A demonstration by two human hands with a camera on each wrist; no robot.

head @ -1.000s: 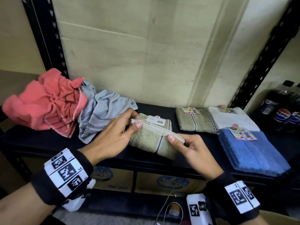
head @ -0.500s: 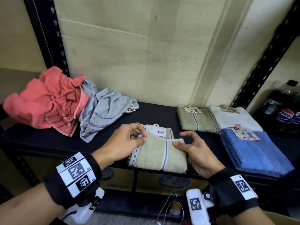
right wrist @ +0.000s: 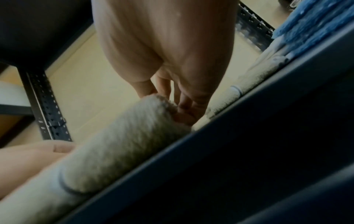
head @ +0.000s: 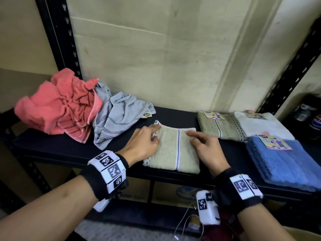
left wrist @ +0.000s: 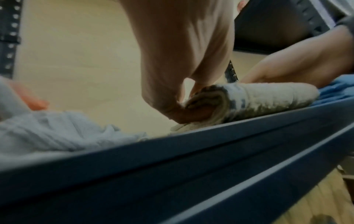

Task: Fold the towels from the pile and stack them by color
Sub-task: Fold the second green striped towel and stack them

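A folded green towel (head: 171,150) with a blue stripe lies flat on the black shelf (head: 52,146) near its front edge. My left hand (head: 154,134) pinches the towel's left edge; in the left wrist view the thumb is tucked under the green towel's (left wrist: 268,97) fold and the left hand's (left wrist: 187,106) fingers lie on top. My right hand (head: 194,140) holds the right edge, index finger stretched over the top. In the right wrist view the right hand's (right wrist: 172,103) fingers curl at the end of the green towel (right wrist: 124,144).
A crumpled pink towel (head: 59,105) and a grey striped towel (head: 118,115) are piled at the left. Folded green (head: 215,126), white (head: 260,126) and blue (head: 281,162) towels lie at the right. Dark bottles (head: 312,119) stand far right. A wall backs the shelf.
The towel was held up with its tag showing, then folded over and laid flat. Both hands have come down to its side edges.
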